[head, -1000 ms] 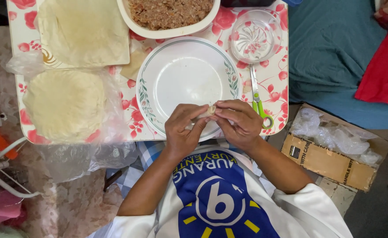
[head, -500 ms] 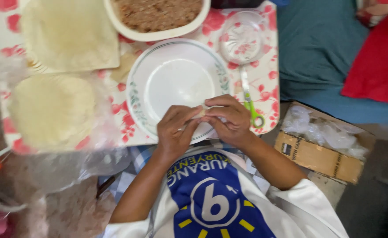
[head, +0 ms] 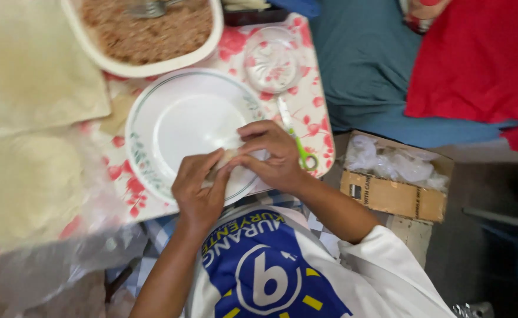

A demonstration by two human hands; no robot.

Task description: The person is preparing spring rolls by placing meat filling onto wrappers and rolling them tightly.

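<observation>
Floral table (head: 306, 88) | one white plate (head: 176, 126) | both hands' grip pinching one small roll (head: 226, 158)

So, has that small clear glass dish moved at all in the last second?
No. The small clear glass dish sits just off the upper right rim of the white round plate, as before.
</observation>
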